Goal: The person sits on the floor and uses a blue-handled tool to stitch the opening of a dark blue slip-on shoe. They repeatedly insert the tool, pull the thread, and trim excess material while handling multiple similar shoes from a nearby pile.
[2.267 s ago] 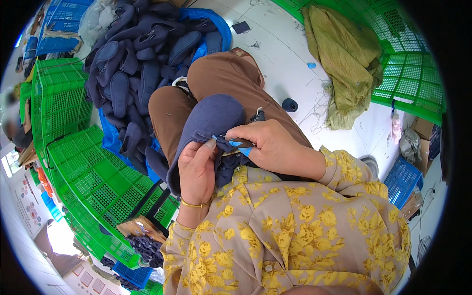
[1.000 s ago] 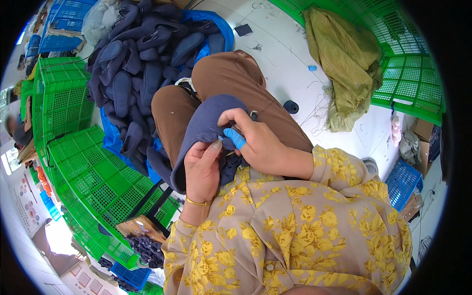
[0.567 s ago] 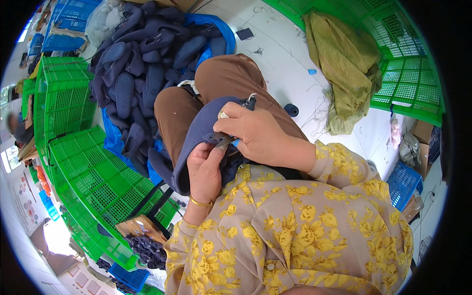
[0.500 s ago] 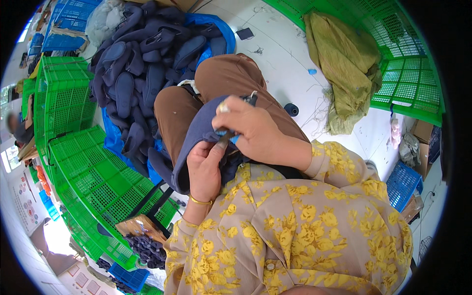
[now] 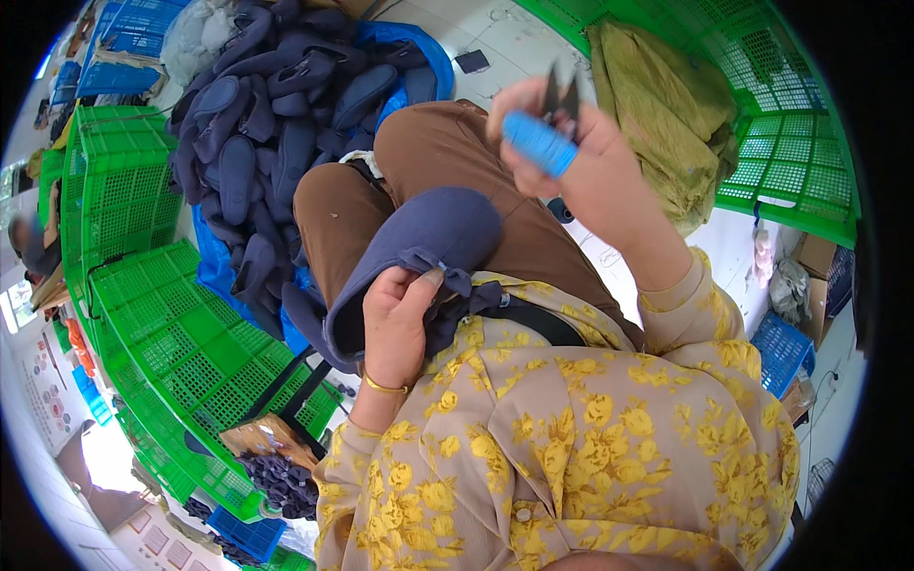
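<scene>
A navy fabric slipper [image 5: 419,224] lies across my lap, its rounded toe pointing up and right. My left hand [image 5: 393,319] is closed on its edge, thumb pressed by a small navy bow [image 5: 459,279] on the upper. Raised to the right, apart from the slipper, my right hand [image 5: 605,157] grips a pair of thread snips [image 5: 564,100] with the dark blades pointing up. A bright blue wrap [image 5: 539,143] shows at the fingers; blur hides whether it sits on a finger or the handle.
A heap of navy slippers [image 5: 238,167] lies on a blue sheet [image 5: 419,43] at the far left. Green crates [image 5: 181,343] stand left, another green crate [image 5: 795,162] at right beside an olive sack [image 5: 657,105]. A wooden block [image 5: 257,440] and small navy bows [image 5: 286,485] are at lower left.
My right hand with the snips has lifted off the slipper's bow and swung up and to the right. My left hand keeps its hold on the slipper.
</scene>
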`<control>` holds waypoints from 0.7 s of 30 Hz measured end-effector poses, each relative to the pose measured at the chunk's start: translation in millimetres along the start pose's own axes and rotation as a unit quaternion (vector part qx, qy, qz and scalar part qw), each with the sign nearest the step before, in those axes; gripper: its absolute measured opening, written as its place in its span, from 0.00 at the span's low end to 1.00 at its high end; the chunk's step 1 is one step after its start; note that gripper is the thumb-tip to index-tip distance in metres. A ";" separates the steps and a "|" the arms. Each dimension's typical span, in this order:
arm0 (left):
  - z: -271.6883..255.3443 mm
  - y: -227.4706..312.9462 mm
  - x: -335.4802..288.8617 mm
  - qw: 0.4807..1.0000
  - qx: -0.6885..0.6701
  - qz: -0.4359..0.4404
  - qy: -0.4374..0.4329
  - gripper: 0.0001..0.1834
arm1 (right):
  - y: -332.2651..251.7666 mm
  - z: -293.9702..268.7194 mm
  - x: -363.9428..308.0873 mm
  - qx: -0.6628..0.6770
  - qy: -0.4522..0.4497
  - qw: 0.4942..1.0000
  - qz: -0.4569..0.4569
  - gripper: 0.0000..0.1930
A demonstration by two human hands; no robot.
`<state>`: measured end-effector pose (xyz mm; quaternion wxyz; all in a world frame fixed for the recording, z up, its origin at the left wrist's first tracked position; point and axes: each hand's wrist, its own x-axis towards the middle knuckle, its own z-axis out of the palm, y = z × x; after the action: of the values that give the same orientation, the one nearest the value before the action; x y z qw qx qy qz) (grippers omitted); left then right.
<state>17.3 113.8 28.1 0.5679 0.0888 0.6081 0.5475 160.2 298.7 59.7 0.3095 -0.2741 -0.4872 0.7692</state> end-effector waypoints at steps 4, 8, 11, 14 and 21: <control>-11.9 -3.6 3.9 0.999 -0.008 -0.005 -0.037 0.11 | 33.2 -7.6 -15.4 -0.304 -0.161 0.932 -0.112 0.07; 5.5 2.9 0.4 0.999 -0.040 0.018 -0.004 0.05 | 41.6 -5.6 -29.8 -0.441 -0.220 0.864 -0.101 0.21; 2.9 2.4 0.9 0.999 -0.041 0.014 -0.016 0.06 | 49.2 -7.3 -30.8 -0.460 -0.223 0.848 -0.137 0.23; 1.6 0.0 1.9 0.999 -0.042 0.017 -0.020 0.09 | 51.1 -6.0 -30.4 -0.448 -0.221 0.851 -0.160 0.20; -2.1 -3.1 2.6 0.998 -0.041 0.018 -0.033 0.13 | 40.9 -1.7 -28.1 -0.477 -0.252 0.829 -0.147 0.15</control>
<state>16.3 113.3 23.7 0.5807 0.0944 0.5641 0.5793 171.5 265.2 24.8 0.1159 -0.1091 -0.8890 0.4294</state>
